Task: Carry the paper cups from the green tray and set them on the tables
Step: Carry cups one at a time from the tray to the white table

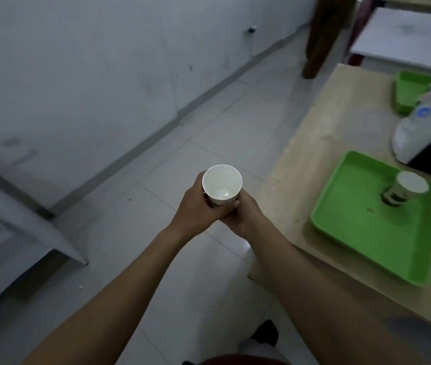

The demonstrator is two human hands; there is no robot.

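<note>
Hands meet at mid-frame: the left hand (196, 206) and right hand (243, 213) together clasp an upright white paper cup (222, 184) (above the tiled floor). Second paper cup (406, 189) stands in the green plastic tray (362, 233) on the beige table (327, 133), right of frame.

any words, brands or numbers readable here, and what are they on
Nothing here can be read.
Plastic bottle: label with blue and red marks, too blurred to read.
Second paper cup on the green tray: dark print on its side, too blurred to read.
Held paper cup: its side is mostly hidden by the left hand and right hand.
</note>
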